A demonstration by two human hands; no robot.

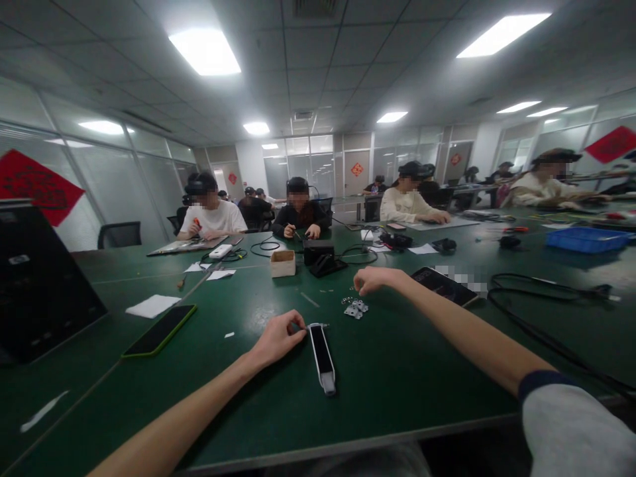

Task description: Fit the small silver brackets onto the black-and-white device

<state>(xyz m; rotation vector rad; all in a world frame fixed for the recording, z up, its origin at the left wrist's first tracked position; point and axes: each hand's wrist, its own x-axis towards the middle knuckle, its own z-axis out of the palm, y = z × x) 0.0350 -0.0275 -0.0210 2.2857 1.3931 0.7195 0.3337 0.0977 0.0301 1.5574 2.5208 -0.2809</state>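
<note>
A long, narrow device with a white frame and a dark face lies on the green table before me. My left hand is closed in a pinch at its far end, where a thin metal piece sticks out sideways. Beyond it to the right is a small heap of silvery metal plates, with several tiny ring-like pieces beside them. Just above these, my right hand is bent down with fingertips pressed together. Whatever those fingers hold, if anything, is too small to make out.
A green-edged phone and white paper lie left, near a black computer case. Ahead stand a small open box and a black stand. A dark tablet, cables and a blue tray are right. Several people sit opposite.
</note>
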